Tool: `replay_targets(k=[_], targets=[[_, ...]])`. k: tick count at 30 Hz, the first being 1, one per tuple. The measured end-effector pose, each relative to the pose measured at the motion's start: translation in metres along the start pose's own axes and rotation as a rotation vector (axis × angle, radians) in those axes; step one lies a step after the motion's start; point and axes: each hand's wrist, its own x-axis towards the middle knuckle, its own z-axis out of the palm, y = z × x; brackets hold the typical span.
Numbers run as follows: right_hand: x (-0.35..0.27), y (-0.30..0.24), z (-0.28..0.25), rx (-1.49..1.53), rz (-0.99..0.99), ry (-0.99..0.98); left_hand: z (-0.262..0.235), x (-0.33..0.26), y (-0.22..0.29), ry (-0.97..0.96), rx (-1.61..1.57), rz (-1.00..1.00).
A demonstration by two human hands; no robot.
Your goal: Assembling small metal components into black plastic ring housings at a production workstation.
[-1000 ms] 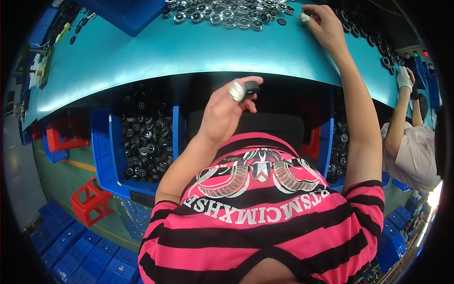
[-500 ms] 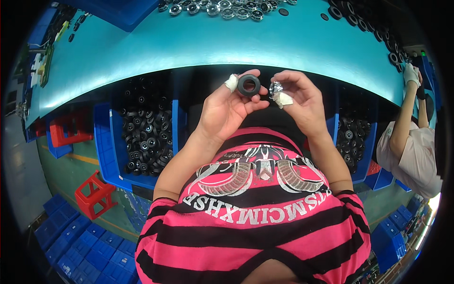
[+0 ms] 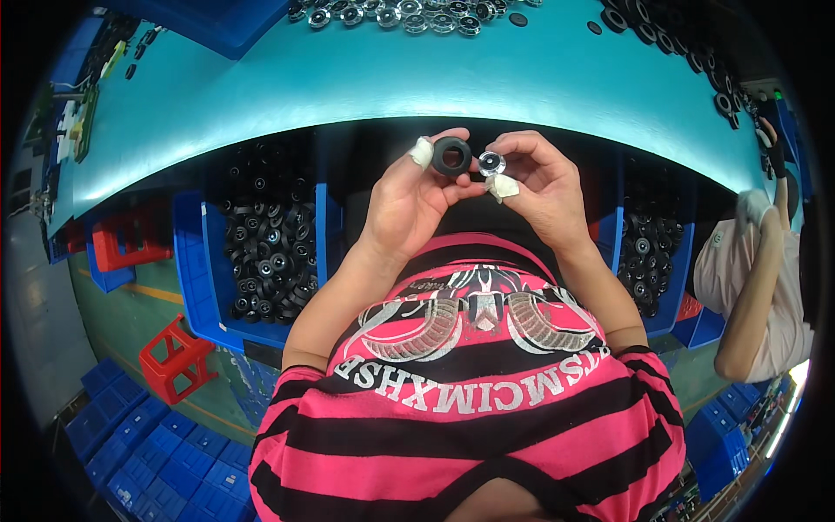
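Note:
My left hand [image 3: 405, 202] grips a black rubber ring [image 3: 451, 157] between thumb and fingers, its open hole turned up toward me. Close beside it, my right hand [image 3: 546, 184] pinches a clear, shiny wheel hub [image 3: 491, 163] with a dark centre. Ring and hub are side by side, almost touching; the hub is not inside the ring. White tape wraps a finger of the left hand and the thumb of the right. Both hands are held just in front of the table's near edge.
On the turquoise table [image 3: 348, 87] lie several clear hubs [image 3: 410, 10] and black rings [image 3: 648, 33], with a blue tray [image 3: 209, 22]. Blue bins [image 3: 209, 270] of black wheels flank me below the table. A red stool [image 3: 176, 358] stands left; a co-worker [image 3: 752, 278] is at right.
My right hand has moved left toward the ring, and the hub in it has turned to show its round face. The co-worker's arm has drawn back from the table.

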Motion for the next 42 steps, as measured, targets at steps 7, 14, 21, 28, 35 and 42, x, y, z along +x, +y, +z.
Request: replay_targets(k=[7,14,21,28,35,42], targets=[[0.011,0.005,0.009,-0.578,-0.467,0.08,0.009,-0.001,-0.007,0.029,0.074,-0.022],[0.012,0.002,0.015,-0.797,-0.63,0.083,0.01,-0.004,-0.006,0.044,0.221,0.051],[0.006,0.0,0.018,-0.943,-0.65,0.043,0.006,-0.003,-0.012,0.059,0.546,0.185],[0.007,0.016,0.005,-0.32,-0.038,0.005,-0.002,-0.003,-0.013,0.022,0.51,0.235],[0.002,0.016,0.015,-0.246,0.032,-0.023,-0.008,-0.001,-0.02,0.033,0.767,0.343],[0.0,0.031,0.02,-0.429,-0.114,0.054,-0.009,-0.001,-0.03,0.165,1.168,0.521]])
